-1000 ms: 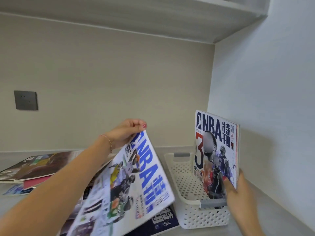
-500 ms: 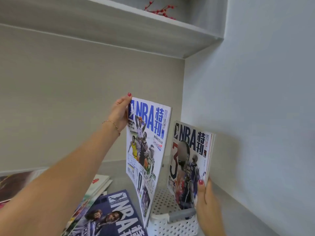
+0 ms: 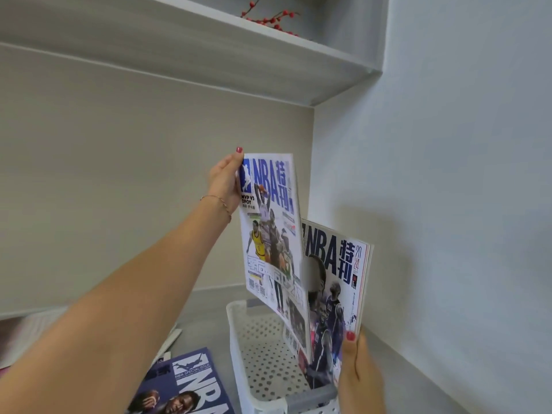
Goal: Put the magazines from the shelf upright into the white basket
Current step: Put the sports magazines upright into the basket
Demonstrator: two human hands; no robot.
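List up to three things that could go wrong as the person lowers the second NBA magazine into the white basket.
1. The left hand pinches the white-and-blue NBA magazine by one top corner only; it hangs bowed and could slip or buckle going in.
2. The right hand props the thicker NBA magazine with the red-edged cover, which leans; let go, it may topple.
3. The perforated white plastic basket looks light; a snagging edge might shove it.
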